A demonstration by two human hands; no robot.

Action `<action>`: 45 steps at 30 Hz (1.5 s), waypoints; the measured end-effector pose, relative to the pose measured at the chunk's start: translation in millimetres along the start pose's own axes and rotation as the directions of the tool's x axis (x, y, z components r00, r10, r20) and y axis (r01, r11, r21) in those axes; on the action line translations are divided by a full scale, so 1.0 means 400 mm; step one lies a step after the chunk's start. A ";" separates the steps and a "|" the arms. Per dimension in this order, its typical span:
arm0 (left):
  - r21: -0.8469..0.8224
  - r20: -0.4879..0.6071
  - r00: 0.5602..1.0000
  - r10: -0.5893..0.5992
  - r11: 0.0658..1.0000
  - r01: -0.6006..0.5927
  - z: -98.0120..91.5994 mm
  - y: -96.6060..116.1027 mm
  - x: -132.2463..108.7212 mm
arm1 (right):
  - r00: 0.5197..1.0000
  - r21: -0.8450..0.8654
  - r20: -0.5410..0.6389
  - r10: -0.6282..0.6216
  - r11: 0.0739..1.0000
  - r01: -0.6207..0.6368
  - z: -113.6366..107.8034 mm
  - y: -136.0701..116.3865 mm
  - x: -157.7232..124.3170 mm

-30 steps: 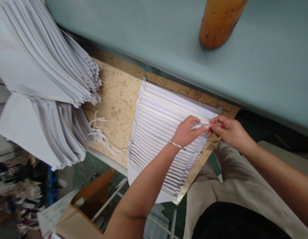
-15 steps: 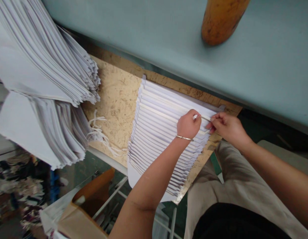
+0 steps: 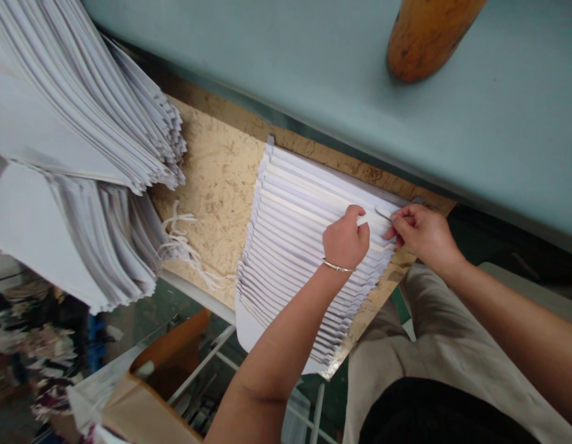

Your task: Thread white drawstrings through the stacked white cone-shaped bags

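A fanned stack of white paper bags lies on a speckled particle board. My left hand, with a thin bangle at its wrist, is curled at the stack's upper layers, pinching a short white cord end. My right hand rests at the stack's right edge, its fingers closed on a thin metal strip. Loose white cords lie on the board beside two larger piles of white bags hanging in from the left.
A pale teal table top runs along the far side, with an orange-brown post on it. Below are a cardboard box and metal rails. My beige-trousered legs are at lower right.
My left hand has drawn back from my right hand, curling down and to the left. The strip no longer spans both hands. The view has shifted slightly.
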State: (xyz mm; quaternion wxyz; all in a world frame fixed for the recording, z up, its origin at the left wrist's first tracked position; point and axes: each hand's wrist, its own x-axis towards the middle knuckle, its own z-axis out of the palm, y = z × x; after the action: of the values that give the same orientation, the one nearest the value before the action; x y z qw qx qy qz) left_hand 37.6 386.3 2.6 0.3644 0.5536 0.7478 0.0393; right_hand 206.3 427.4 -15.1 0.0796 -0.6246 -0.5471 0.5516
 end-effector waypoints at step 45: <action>0.495 0.111 0.963 0.244 0.827 -0.267 0.031 0.017 -0.014 | 0.997 -0.059 -0.022 0.073 0.996 -0.074 -0.001 0.009 0.019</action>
State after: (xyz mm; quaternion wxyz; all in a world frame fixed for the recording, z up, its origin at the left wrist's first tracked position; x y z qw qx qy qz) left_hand 51.0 380.0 -0.4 0.2142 0.7252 0.6430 -0.1215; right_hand 206.9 432.2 -22.1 0.0460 -0.6518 -0.5393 0.5313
